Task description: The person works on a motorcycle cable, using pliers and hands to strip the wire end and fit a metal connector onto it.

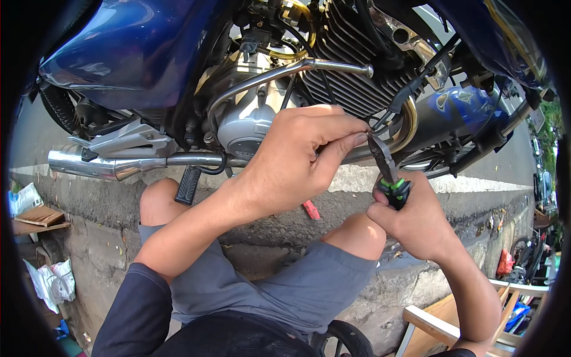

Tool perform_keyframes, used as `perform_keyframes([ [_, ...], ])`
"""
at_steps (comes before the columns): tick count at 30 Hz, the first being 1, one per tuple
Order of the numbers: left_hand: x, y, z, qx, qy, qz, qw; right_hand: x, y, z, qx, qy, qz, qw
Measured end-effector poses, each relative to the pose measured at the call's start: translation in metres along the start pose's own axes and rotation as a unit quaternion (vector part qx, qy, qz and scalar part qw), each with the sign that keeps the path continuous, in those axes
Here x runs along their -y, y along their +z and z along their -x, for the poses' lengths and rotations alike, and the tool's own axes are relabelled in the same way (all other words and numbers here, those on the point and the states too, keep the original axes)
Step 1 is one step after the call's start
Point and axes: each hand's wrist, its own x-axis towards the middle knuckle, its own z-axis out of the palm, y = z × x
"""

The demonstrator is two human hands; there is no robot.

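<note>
My right hand [416, 220] is wrapped round pliers [383, 159] with black and green handles and dark metal jaws. The jaw tips point up and meet the fingertips of my left hand [303, 154], which is closed in a pinch. A thin dark wire [382, 122] runs to that pinch from a black sleeved cable [407, 90] at the upper right; its very end is too small to make out. Both hands are in front of the motorcycle's finned engine [351, 71], just right of the silver engine cover [241, 128].
A chrome lever [267, 76] crosses above my left hand. The chrome exhaust [113, 165] and black footrest [188, 184] lie to the left. A red scrap [311, 209] is on the ground between my knees. Wooden frames [434, 324] stand at the lower right.
</note>
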Motion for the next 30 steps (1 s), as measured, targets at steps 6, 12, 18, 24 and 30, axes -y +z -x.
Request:
perform_keyframes([
  [6, -0.003, -0.013, -0.011, 0.032, 0.155, -0.115, 0.981, 0.007, -0.01, 0.002, -0.02, -0.007, 0.077, 0.997],
  [12, -0.006, -0.032, -0.016, 0.077, 0.208, -0.192, 0.956, 0.019, -0.019, 0.002, -0.051, -0.021, 0.182, 0.982],
  [18, -0.048, -0.093, -0.042, -0.018, 0.192, -0.252, 0.948, -0.074, -0.058, 0.007, -0.129, 0.078, 0.269, 0.951],
  [24, -0.047, -0.051, -0.023, 0.035, -0.074, -0.044, 0.996, -0.033, 0.005, 0.023, -0.061, -0.041, -0.045, 0.996],
  [30, -0.046, -0.046, -0.018, 0.02, -0.133, 0.093, 0.987, -0.001, 0.018, 0.018, 0.061, -0.074, -0.3, 0.949],
])
